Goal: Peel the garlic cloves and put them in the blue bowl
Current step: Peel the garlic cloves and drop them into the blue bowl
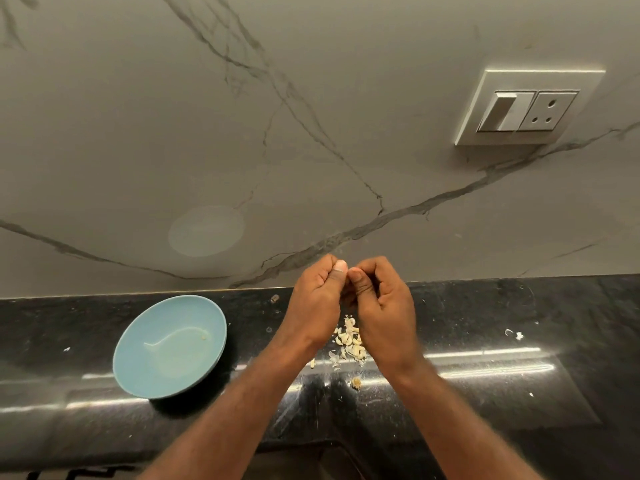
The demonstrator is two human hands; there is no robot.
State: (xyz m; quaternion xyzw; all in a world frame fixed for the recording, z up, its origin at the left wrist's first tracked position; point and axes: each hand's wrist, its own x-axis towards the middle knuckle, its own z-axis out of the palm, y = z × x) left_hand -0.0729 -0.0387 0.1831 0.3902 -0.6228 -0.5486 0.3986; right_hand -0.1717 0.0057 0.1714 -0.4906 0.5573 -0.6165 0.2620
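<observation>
Head view. The left hand and right hand were raised above the black bench, fingers curled and thumb tips meeting. The contents of each grip were hidden, so it could not be told whether either held anything. A pile of garlic cloves and skins lay on the bench beneath the hands. The blue bowl stood on the bench to the left, well apart from the pile, holding one small pale fragment. A switch-and-socket plate was on the marble wall.

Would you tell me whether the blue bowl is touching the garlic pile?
Apart. The head view shows black counter between the blue bowl and the garlic pile.
</observation>
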